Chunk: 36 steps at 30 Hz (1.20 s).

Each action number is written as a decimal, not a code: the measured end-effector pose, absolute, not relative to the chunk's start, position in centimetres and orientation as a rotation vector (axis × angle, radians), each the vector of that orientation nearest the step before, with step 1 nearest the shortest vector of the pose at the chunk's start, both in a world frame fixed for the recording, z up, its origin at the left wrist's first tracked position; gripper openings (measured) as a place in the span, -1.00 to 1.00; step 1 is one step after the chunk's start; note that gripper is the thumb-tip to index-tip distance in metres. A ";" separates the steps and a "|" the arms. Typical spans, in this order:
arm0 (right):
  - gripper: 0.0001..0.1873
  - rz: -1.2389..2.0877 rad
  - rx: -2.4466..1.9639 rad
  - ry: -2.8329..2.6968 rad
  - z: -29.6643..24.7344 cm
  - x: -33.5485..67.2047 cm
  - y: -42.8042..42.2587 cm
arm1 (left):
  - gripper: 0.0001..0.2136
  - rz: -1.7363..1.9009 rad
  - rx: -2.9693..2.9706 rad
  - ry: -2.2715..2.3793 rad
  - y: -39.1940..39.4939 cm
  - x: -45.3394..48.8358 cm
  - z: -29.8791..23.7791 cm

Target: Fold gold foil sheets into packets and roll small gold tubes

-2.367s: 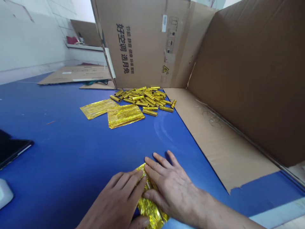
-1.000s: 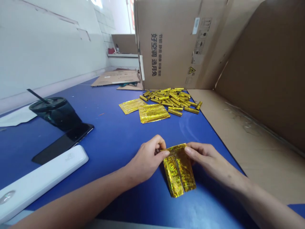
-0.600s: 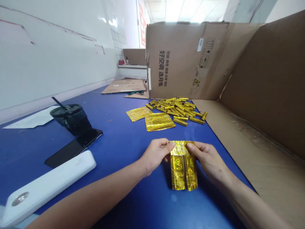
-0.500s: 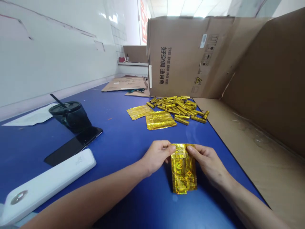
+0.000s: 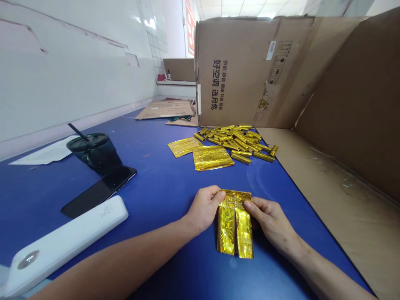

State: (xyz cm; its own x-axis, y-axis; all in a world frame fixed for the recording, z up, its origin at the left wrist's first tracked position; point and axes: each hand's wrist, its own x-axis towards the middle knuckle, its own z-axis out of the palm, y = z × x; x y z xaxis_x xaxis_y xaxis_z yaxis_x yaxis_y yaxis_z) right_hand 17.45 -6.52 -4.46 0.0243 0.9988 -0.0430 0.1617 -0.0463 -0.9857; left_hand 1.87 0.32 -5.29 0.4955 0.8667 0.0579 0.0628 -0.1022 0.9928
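Between my two hands is a sheet of shiny gold foil paper point(image 5: 227, 225), its sides folded inward so that two flaps meet along a narrow gap down the middle. My left hand point(image 5: 204, 207) pinches its upper left corner between thumb and fingers. On the opposite edge, my right hand point(image 5: 270, 214) grips the paper near the top right, thumb on the front. Beyond the hands lie a stack of flat gold sheets point(image 5: 213, 158) and another flat gold sheet point(image 5: 183, 146). Behind these is a heap of several rolled gold foil pieces point(image 5: 239, 139).
On the left of the blue table point(image 5: 150, 179) are a dark cup with a straw point(image 5: 96, 154), a black phone point(image 5: 100, 191), a long white device point(image 5: 68, 237) and white paper point(image 5: 43, 152). A large cardboard box point(image 5: 243, 75) stands behind the heap, with cardboard along the right.
The folded flaps on the gold paper have parted, showing a gap between them. My right hand has moved slightly down the paper's edge. The view has shifted a little.
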 end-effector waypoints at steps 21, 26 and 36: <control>-0.58 0.966 -1.458 -1.212 -4.7 17.5 -6.1 | -0.78 0.786 1.609 0.677 0.4 1.6 -5.3; -0.59 1.018 -1.454 -1.154 -4.6 17.6 -6.1 | -0.84 0.809 1.643 0.708 0.5 1.6 -5.3; -0.63 1.022 -1.447 -1.248 -4.7 17.8 -6.2 | -0.84 0.814 1.597 0.740 0.9 1.8 -5.7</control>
State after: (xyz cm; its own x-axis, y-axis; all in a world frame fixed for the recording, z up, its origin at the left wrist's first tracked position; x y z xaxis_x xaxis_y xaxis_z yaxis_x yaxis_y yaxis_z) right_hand 17.81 -6.18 -4.72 0.1351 0.9907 -0.0152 0.2103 -0.0436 -0.9767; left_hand 1.77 0.90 -5.72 0.5625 0.8189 0.1139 0.0357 -0.1616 0.9862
